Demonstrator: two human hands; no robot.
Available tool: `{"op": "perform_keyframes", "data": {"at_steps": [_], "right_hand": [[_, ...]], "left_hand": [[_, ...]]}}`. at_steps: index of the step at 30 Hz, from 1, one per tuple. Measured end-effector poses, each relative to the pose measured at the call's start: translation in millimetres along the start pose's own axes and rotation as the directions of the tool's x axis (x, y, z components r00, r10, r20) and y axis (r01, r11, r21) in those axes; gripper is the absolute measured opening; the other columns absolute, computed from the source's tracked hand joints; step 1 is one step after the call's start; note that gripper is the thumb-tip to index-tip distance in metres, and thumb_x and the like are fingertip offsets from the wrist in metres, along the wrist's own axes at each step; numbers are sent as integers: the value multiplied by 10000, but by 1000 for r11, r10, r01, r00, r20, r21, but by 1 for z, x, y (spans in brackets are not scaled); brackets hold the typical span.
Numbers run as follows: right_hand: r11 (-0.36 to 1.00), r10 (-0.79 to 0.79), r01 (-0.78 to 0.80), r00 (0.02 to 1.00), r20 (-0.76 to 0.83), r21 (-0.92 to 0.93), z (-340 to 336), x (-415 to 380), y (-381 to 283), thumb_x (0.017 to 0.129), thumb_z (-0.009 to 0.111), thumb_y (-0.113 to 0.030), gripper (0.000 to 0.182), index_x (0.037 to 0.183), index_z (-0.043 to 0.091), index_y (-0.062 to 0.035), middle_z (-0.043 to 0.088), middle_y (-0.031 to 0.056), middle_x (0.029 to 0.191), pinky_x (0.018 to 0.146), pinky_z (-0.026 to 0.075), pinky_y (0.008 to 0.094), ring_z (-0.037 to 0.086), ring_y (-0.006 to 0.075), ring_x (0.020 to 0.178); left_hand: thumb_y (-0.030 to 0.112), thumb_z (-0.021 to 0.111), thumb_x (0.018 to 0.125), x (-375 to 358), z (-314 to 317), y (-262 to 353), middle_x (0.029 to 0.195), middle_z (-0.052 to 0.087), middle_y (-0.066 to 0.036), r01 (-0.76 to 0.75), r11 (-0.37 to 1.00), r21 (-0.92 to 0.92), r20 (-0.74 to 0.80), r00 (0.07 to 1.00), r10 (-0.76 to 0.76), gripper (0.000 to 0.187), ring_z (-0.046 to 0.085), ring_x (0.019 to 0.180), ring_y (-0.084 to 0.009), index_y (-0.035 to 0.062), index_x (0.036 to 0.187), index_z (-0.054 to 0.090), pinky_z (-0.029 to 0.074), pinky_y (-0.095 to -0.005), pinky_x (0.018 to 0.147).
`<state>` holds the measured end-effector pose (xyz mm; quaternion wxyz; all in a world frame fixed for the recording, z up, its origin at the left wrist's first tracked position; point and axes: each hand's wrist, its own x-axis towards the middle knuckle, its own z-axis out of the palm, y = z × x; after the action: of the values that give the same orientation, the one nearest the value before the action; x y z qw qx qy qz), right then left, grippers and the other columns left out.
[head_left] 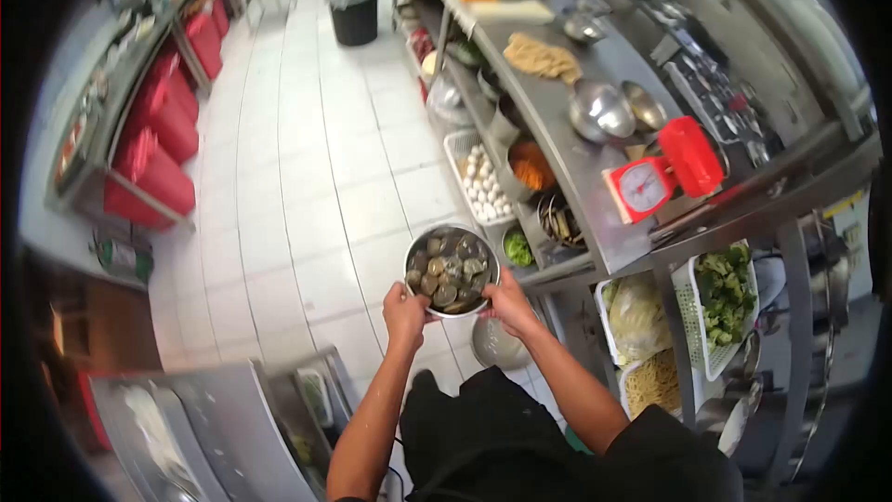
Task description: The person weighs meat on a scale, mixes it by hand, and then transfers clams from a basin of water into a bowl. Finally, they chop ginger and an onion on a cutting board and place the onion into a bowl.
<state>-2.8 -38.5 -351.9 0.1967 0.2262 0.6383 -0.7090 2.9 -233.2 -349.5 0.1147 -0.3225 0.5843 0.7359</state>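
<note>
Both my hands hold a round metal bowl out in front of me, above the tiled floor. Inside it lie several rounded brown and grey pieces that look like clams, in dark liquid or shadow. My left hand grips the bowl's near left rim, with the thumb on top. On the near right rim, my right hand is closed in the same way. Fingers under the bowl are partly hidden. Below my right forearm, another round metal bowl or pan stands low down, partly covered by my arm.
To the right runs a steel counter with a red scale, metal bowls and a cloth. Its lower shelf holds a basket of eggs. Red bins line the left; a black trash can stands ahead.
</note>
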Motion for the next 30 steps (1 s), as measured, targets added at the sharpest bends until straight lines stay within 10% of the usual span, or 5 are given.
{"op": "perform_keyframes", "data": {"at_steps": [13,22,30], "right_hand": [[942,-38,37,999,-5,333,34,95,-182,801,499,7,576,1338,323,-107,583,129,1001,453,489,299,575,188,560],[803,-490,578,781,-387,150,7,184,-350,795,465,48,559,1334,382,-75,588,112,934,417,440,286,556,143,568],[831,-89,373,821,-564,412,-32,272,-397,784,428,60,522,1275,375,-108,573,135,885,397,396,283,550,175,537]], "left_hand": [[-85,559,795,108,82,217,740,539,-63,-63,997,38,280,959,50,181,578,578,-167,33,908,480,630,-406,606],[-54,537,840,196,212,367,1073,645,-193,-324,946,-4,613,746,258,328,700,852,-283,-40,1166,502,637,-396,699],[-70,499,836,325,339,410,938,619,-182,-184,938,294,754,648,-109,127,676,772,-311,11,933,488,640,-435,633]]}}
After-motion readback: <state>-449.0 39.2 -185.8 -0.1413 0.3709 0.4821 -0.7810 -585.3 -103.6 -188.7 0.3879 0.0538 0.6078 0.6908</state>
